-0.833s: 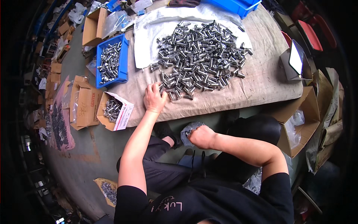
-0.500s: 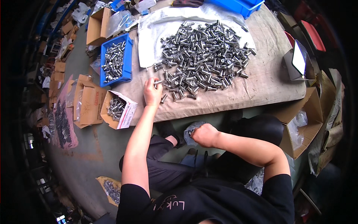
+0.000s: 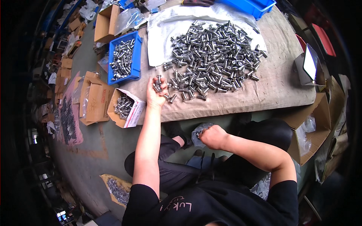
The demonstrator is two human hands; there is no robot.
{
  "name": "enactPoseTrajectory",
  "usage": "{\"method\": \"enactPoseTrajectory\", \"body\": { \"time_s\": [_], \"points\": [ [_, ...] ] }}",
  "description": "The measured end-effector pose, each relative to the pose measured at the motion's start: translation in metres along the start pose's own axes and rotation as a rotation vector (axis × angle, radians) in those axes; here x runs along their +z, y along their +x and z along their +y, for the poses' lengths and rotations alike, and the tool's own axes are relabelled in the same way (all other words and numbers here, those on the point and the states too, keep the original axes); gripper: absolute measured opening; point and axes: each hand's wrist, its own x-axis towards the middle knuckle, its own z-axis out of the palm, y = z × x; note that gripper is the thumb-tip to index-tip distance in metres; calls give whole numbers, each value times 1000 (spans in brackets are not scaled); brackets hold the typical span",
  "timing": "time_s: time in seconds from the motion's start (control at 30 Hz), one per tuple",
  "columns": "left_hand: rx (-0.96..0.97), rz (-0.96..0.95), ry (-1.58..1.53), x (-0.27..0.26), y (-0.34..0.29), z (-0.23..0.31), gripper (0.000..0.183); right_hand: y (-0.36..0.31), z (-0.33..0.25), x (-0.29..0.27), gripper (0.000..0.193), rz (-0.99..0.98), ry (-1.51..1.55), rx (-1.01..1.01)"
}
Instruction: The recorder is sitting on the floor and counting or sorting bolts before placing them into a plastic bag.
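A big heap of short silver metal bolts [image 3: 211,52] lies on a cloth-covered table [image 3: 279,86], partly on a white plastic sheet [image 3: 166,26]. My left hand [image 3: 156,92] is at the near left edge of the heap, lifted a little, with a few bolts [image 3: 158,83] held in its fingers. My right hand [image 3: 213,136] is below the table's edge over my lap, closed on the mouth of a small clear plastic bag [image 3: 200,132] that holds some bolts.
A blue bin [image 3: 124,58] of bolts sits at the table's left end. An open cardboard box [image 3: 124,107] of bolts stands on the floor below it. More cartons [image 3: 94,98] lie to the left, another carton [image 3: 313,128] at right, a blue tray [image 3: 249,5] at the back.
My left hand has gathered bolts from the heap's edge and lifted them off the table. My right hand has stayed on the bag in my lap.
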Motion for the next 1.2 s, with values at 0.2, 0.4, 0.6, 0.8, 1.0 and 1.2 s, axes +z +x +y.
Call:
{"method": "enactPoseTrajectory", "body": {
  "time_s": [0.2, 0.4, 0.6, 0.8, 1.0, 1.2],
  "points": [
    [-53, -156, 122, 11, -34, -7, 17, 5, 1, -17, 12, 70, -43, 6],
    [-8, -198, 225, 57, -125, -45, 17, 17, 13, -50, 23, 581, 923, 158],
    [40, -156, 254, 63, -180, -72, 13, 14, -12, -73, 28, 403, 1489, 91],
    [-2, -110, 199, 63, -200, -90, 13, 9, -19, -66, 22, 254, 1485, 73],
    [-21, 128, 178, 64, -216, -97, 21, 3, -34, -68, 23, 360, 1146, -62],
    [83, 234, 301, 68, -226, -99, 28, 7, -36, -59, 28, 457, 852, -198]
  ]
}}
